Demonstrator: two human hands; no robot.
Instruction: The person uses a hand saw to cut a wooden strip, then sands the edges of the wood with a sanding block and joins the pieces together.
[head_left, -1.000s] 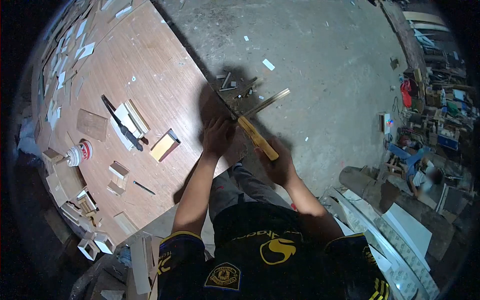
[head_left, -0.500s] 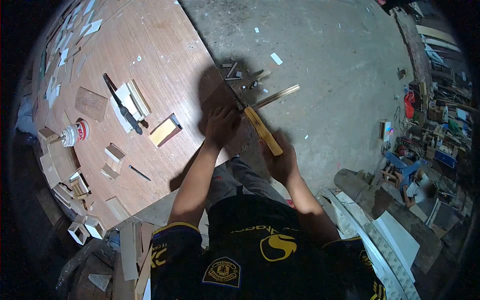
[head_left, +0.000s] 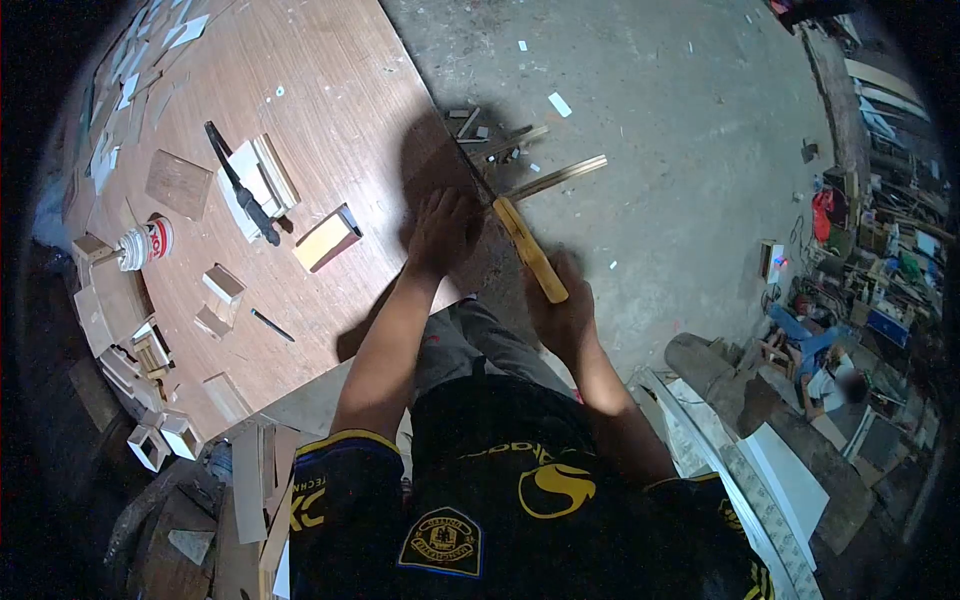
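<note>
My right hand [head_left: 562, 305] is closed around the yellow wooden handle [head_left: 530, 250] of what looks like a handsaw. Its narrow dark blade [head_left: 480, 180] runs along the table edge. At that edge my left hand [head_left: 443, 235] presses down with bent fingers. From beside it a slim wooden strip [head_left: 560, 178] sticks out past the edge, crossing behind the saw handle. The strip's near end is hidden by my left hand. A small open box with a pale yellow face [head_left: 328, 240] sits on the table left of that hand.
On the brown table [head_left: 320, 100] are a dark-handled tool [head_left: 245, 190] on stacked pale pieces, a white-and-red container [head_left: 147, 243], a pen [head_left: 272, 325] and small wooden boxes [head_left: 222, 283]. Offcuts [head_left: 470, 125] litter the floor. Another person [head_left: 835, 390] sits at far right.
The view has shifted slightly. My right hand and the saw handle have moved a little relative to the table edge; my left hand stays at its place on the edge.
</note>
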